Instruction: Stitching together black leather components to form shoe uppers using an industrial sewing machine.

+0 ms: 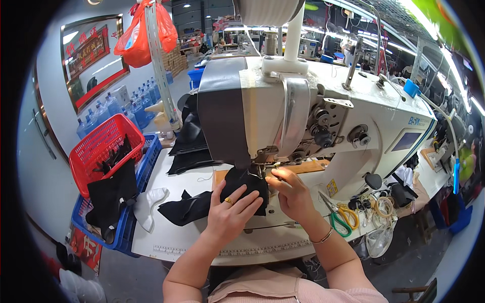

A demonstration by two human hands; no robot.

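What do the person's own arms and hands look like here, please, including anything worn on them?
Both forearms are bare, with no sleeves below the elbow. The left hand wears a gold-coloured ring on one finger. The right hand has a thin gold-coloured bangle at the wrist. No gloves on either.

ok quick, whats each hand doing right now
Left hand: open, fingers spread flat on the black fabric.
Right hand: fingertips pinching the fabric edge beside the sewing machine needle.

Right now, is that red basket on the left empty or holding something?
Holding something. The red basket sits tilted on a blue crate, with black fabric pieces spilling over its front rim.
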